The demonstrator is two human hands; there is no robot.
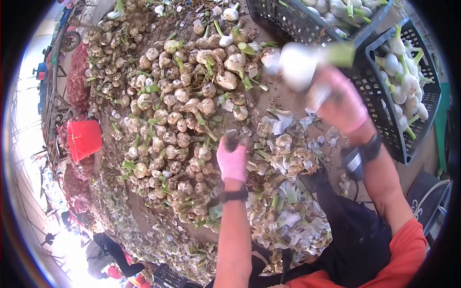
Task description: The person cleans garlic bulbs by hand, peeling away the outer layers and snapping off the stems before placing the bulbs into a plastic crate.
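Note:
My right hand [340, 103], in a pink glove and blurred by motion, is raised beside the black crates. At its fingers is a white garlic bulb [298, 67] with a cut green stem, also smeared. A pale shape by the fingertips is too blurred to name. My left hand [233, 161], in a pink glove with dark, soiled fingertips, is closed over the near edge of the garlic pile [180, 120]. Whatever its fingers hold, if anything, is hidden. The bulbs in the pile are soil-covered, with short green stems.
Two black crates, one at the right [408, 144] and one at the top [276, 19], hold clean white bulbs. Peeled skins [293, 216] lie heaped by my legs. A red bucket [84, 139] and red mesh sacks [79, 79] stand left. Another person [108, 254] is at the lower left.

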